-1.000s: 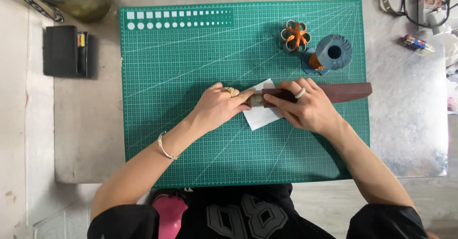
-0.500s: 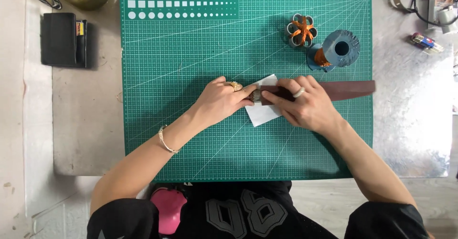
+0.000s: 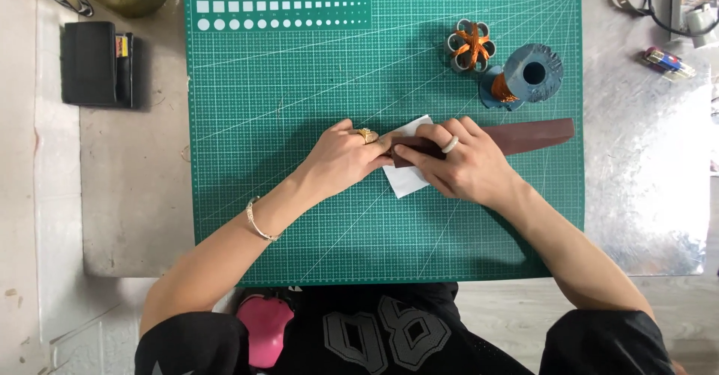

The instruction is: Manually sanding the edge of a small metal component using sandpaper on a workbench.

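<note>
— At the far left of the table, what lies off the mat?
— A black wallet [image 3: 97, 63], well apart from the hands. Then the green cutting mat [image 3: 299, 83].
— And the hands?
— Mid-mat, the left hand [image 3: 346, 156] closes its fingers over the near end of a brown leather strip [image 3: 532, 134]. The right hand [image 3: 460, 164] presses flat on the strip, over a white paper piece [image 3: 408, 179].
— Further right?
— The strip runs rightward on the mat; a blue thread spool [image 3: 533, 72] stands just behind it.
</note>
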